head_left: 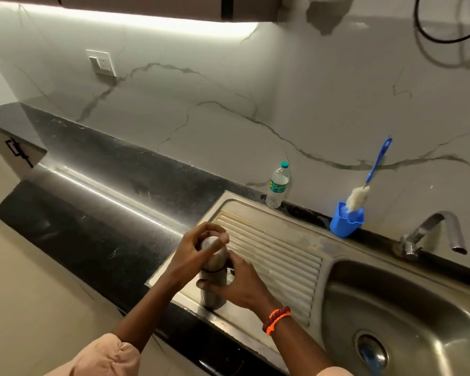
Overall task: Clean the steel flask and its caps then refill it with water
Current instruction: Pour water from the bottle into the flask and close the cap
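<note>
My left hand (194,251) has fingers curled round the cap (214,244) atop the steel flask (213,280) — right hand (240,284) grips the body. Flask stands upright on the sink's (364,256) ribbed drainboard, nr the front edge — bottle brush (364,191) in blue cup (346,219) well behind.

The flask (213,278) is largely hidden: the left hand (193,253) covers its cap, the right hand (238,284) its middle. The sink (391,308) beside it runs off the right edge. The bottle (277,185) label is too small to read.
</note>
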